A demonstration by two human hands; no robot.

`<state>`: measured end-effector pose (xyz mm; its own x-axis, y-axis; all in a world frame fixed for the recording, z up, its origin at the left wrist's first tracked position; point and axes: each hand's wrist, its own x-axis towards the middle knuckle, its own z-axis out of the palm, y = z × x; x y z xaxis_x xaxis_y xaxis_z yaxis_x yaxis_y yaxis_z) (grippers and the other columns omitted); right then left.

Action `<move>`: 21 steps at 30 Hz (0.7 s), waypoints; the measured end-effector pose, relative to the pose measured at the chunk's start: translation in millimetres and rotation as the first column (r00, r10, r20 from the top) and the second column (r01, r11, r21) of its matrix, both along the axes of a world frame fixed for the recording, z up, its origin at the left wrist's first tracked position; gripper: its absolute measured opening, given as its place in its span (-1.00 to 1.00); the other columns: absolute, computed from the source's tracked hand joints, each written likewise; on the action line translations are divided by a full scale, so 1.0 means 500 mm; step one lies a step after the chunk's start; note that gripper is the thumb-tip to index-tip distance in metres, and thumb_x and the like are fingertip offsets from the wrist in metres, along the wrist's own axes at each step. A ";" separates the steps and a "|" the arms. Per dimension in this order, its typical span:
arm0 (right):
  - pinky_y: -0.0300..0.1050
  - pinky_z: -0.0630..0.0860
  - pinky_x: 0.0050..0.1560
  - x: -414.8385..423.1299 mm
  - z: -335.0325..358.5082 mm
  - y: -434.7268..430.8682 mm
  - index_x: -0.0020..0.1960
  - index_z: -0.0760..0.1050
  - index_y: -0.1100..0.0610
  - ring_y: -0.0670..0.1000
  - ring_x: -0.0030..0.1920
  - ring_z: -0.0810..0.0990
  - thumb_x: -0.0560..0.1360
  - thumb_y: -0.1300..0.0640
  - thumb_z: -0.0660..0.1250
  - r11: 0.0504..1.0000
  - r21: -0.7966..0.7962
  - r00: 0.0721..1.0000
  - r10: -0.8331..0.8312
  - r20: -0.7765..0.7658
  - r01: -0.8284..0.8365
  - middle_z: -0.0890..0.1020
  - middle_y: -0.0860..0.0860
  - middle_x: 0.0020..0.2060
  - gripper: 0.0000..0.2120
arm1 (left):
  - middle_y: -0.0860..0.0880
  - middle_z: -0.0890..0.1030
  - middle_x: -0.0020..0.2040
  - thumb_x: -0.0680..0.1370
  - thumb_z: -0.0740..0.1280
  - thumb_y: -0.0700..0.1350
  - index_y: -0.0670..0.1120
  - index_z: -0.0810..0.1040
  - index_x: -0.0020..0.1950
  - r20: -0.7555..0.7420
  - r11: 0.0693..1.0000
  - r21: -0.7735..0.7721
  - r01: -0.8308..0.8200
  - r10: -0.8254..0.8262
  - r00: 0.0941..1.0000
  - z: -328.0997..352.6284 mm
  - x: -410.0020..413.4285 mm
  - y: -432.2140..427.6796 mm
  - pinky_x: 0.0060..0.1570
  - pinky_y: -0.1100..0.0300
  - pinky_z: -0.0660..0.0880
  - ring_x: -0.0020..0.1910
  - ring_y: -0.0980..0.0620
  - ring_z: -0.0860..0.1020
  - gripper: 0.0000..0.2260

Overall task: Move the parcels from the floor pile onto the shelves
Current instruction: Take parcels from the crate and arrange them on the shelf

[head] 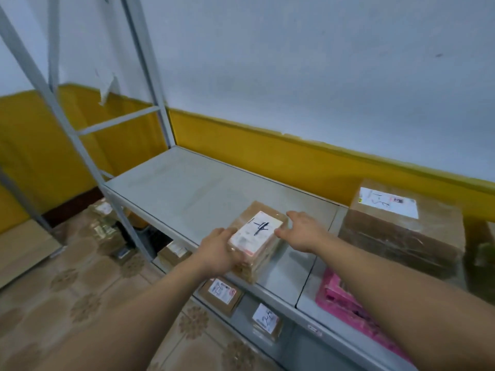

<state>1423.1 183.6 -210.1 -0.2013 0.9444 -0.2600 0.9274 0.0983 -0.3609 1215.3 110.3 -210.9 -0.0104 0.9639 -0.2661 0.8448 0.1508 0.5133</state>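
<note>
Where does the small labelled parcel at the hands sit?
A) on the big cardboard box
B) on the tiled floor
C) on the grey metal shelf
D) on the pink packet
C: the small parcel rests on the grey metal shelf, the left hand gripping its near end.

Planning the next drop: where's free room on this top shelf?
Bare: shelf from the left upright to the small parcel, back to the yellow wall. Narrow strip between that parcel and the big box, right hand in it. Crowded: right end, big box behind pink packet.
</note>
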 end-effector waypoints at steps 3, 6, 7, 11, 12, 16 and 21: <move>-0.02 0.31 0.34 -0.001 -0.038 0.040 0.54 0.19 0.07 0.17 0.41 0.35 0.58 -0.19 0.23 0.998 -0.046 0.998 -0.042 -0.048 0.040 0.32 0.14 0.45 -0.36 | -0.08 0.15 0.53 0.51 0.31 0.18 0.03 0.14 0.56 -0.045 0.999 -0.029 0.039 -0.041 0.998 -0.050 0.013 0.051 0.46 -0.05 0.16 0.49 -0.14 0.14 -0.31; -0.04 0.31 0.38 -0.001 -0.069 0.070 0.58 0.11 0.00 0.14 0.42 0.34 0.56 -0.19 0.24 0.995 -0.079 0.991 -0.075 -0.107 0.067 0.30 0.10 0.47 -0.32 | -0.10 -0.10 0.59 0.53 0.25 0.27 -0.02 0.03 0.59 -0.119 0.990 -0.036 0.133 -0.136 0.984 -0.090 0.021 0.088 0.50 -0.08 -0.12 0.55 -0.19 -0.20 -0.24; -0.05 0.33 0.35 -0.002 -0.077 0.078 0.58 0.11 -0.02 0.13 0.40 0.36 0.56 -0.19 0.24 0.993 -0.089 0.988 -0.091 -0.127 0.080 0.32 0.09 0.46 -0.33 | -0.07 -0.18 0.59 0.52 0.24 0.30 -0.01 -0.02 0.60 -0.129 0.986 -0.033 0.165 -0.168 0.977 -0.100 0.018 0.103 0.49 -0.07 -0.16 0.53 -0.18 -0.30 -0.21; -0.06 0.37 0.30 -0.008 -0.100 0.091 0.57 0.12 -0.07 0.12 0.33 0.43 0.56 -0.19 0.26 0.977 -0.110 0.956 -0.202 -0.215 0.182 0.37 0.09 0.40 -0.35 | -0.04 -0.25 0.58 0.45 0.31 0.34 -0.01 -0.07 0.60 -0.192 0.935 -0.034 0.353 -0.353 0.916 -0.117 -0.022 0.185 0.49 -0.04 -0.18 0.51 -0.14 -0.38 -0.09; -0.06 0.38 0.30 -0.010 -0.103 0.092 0.57 0.12 -0.08 0.12 0.33 0.44 0.56 -0.19 0.27 0.971 -0.108 0.942 -0.234 -0.239 0.214 0.38 0.09 0.40 -0.34 | -0.05 -0.24 0.59 0.40 0.32 0.35 -0.01 -0.05 0.60 -0.200 0.916 -0.043 0.399 -0.400 0.895 -0.115 -0.033 0.211 0.49 -0.03 -0.18 0.51 -0.15 -0.37 -0.06; -0.06 0.34 0.34 -0.025 -0.109 0.079 0.59 0.03 -0.12 0.10 0.37 0.42 0.58 -0.18 0.25 0.941 -0.107 0.895 -0.337 -0.291 0.320 0.34 0.05 0.46 -0.33 | -0.05 -0.17 0.60 0.33 0.23 0.27 0.03 -0.01 0.59 -0.282 0.850 -0.091 0.519 -0.522 0.805 -0.102 -0.058 0.308 0.51 -0.06 -0.07 0.53 -0.23 -0.28 -0.11; -0.02 0.24 0.44 -0.052 -0.140 0.043 0.61 -0.13 -0.05 0.12 0.51 0.24 0.58 -0.13 0.28 0.859 -0.165 0.829 -0.511 -0.230 0.484 0.17 0.03 0.57 -0.21 | -0.08 -0.24 0.59 0.51 0.31 0.18 0.04 -0.08 0.59 -0.306 0.788 -0.070 0.612 -0.601 0.739 -0.115 -0.051 0.381 0.50 -0.12 -0.01 0.51 -0.25 -0.33 -0.20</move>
